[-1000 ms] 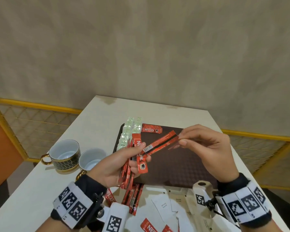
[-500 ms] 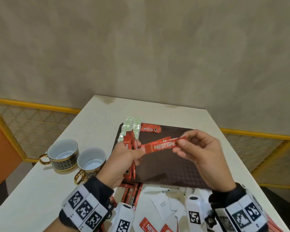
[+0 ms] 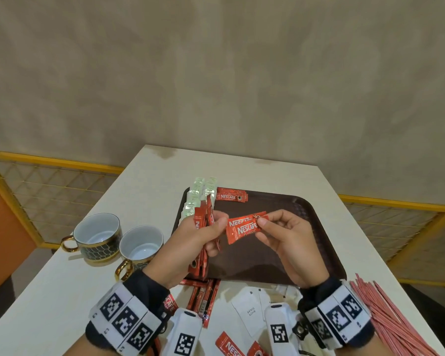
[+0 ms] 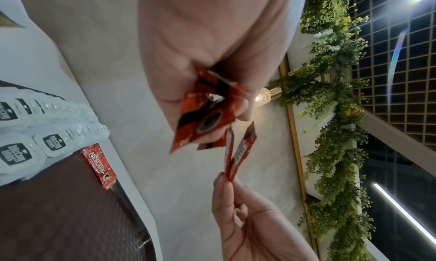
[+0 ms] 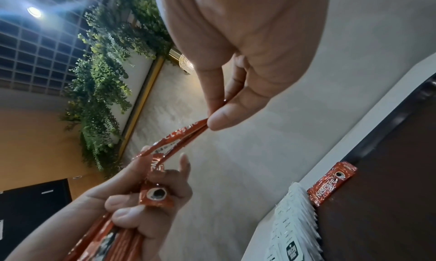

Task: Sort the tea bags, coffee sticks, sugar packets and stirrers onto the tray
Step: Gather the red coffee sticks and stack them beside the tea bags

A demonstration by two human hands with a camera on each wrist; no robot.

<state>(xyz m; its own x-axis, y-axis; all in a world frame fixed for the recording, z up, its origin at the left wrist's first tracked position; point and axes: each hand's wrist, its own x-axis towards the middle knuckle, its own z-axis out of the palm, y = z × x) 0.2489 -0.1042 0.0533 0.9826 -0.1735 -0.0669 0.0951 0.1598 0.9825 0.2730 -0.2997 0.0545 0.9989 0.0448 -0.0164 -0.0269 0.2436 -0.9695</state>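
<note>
Standing against a beige plaster wall [image 3: 216, 73]: one cream table [image 3: 144, 181], flanked on both sides by a yellow-framed mesh railing [image 3: 49, 186]. The wrist views show hanging green foliage [image 4: 330, 116] and a dark grid ceiling [image 4: 396, 60] with a spot lamp.

Landmark: dark brown tray [image 3: 280, 258], centre of the table.
- Tea bags [image 3: 198, 196], pale green, in two overlapping rows along the tray's far-left edge.
- One coffee stick [image 3: 231, 197], red, flat on the tray at its far edge, just right of the tea bags.
- Loose coffee sticks [image 3: 206, 299] on the table at the tray's near-left edge.
- Sugar packets [image 3: 249, 309], white, on the table just near of the tray.
- Stirrers [image 3: 396, 319], red, a spread heap off the tray's near-right corner.
- Two cups [image 3: 98, 237], white inside with gold handles and dark patterned sides, well to the left of the tray.

Hands, both raised above the tray's left half:
- Left hand [image 3: 190, 247]: fingers curled round a bundle of coffee sticks [image 3: 199, 258] held roughly upright.
- Right hand [image 3: 288, 242]: thumb and forefinger pinch one end of two red sticks [image 3: 244, 228], labels facing up; the other fingers loosely curled. The free end reaches the left hand's thumb; whether it touches cannot be told.
</note>
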